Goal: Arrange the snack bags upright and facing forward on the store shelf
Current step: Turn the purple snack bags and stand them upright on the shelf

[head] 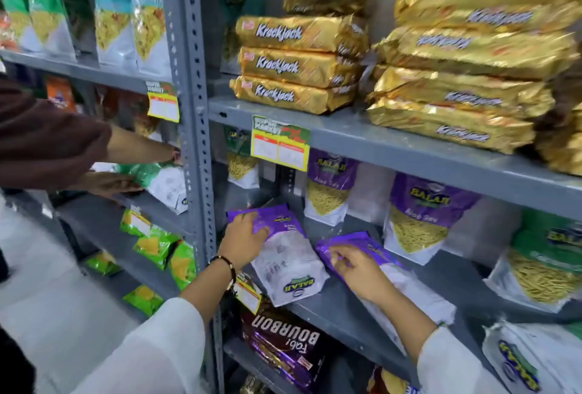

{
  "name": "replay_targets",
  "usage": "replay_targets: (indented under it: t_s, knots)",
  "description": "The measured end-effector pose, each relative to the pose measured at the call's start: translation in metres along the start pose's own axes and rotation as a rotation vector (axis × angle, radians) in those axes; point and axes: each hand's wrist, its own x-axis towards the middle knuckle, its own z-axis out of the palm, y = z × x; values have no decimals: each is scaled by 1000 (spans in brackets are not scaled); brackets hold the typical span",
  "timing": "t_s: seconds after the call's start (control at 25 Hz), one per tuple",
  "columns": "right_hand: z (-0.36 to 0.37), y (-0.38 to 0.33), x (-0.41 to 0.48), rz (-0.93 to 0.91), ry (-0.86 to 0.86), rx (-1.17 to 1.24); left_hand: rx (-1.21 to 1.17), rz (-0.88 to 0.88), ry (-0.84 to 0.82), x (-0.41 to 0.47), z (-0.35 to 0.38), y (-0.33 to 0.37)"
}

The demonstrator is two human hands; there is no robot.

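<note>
Hands of a shop worker meet two purple snack bags lying flat on a grey shelf (343, 315), both fallen with their backs up and tops pointing toward the rear wall. Taking the yellow price tag (278, 144) on the shelf edge above as the mark, the left-hand purple bag (285, 255) lies below it, its long axis running from back to front edge with the logo end nearest the camera and upside down; the left hand (242, 240) rests over its purple top, fingers curled onto the film in a loose grasp. Below and right of the tag, the second purple bag (387, 274) slants the same way, and the right hand (359, 270) pinches its purple top edge between bent fingers. Each hand is nearest its own bag, at the far end, so the likely lift is a swing up and a turn about. Right of the tag, two purple bags already upright (419, 214) face forward, with a green bag (541, 261) beyond them. Well to the left of the tag, another person's hand (110, 182) in a brown sleeve holds a green and white bag (157, 179); their other hand disappears behind the upright post. Motion blur smears the gold biscuit packs (299, 62) above, and the second bag's lower end is hidden by the right forearm
</note>
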Motion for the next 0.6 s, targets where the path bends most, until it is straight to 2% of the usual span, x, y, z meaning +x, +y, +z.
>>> replay_targets:
  t_s: [0.12,0.24,0.4,0.48,0.6]
  knots:
    - [29,12,45,227,-86,26,-207,-275,-49,43,19,-46]
    - [51,23,85,371,-83,162,-508,-415,-54,86,44,-84]
    - [62,30,107,531,-94,292,-630,-505,27,111,53,-92]
    - [67,34,112,585,-73,362,-611,-579,-12,116,53,-93]
    - [68,33,116,611,0,389,-809,-526,-38,122,52,-86]
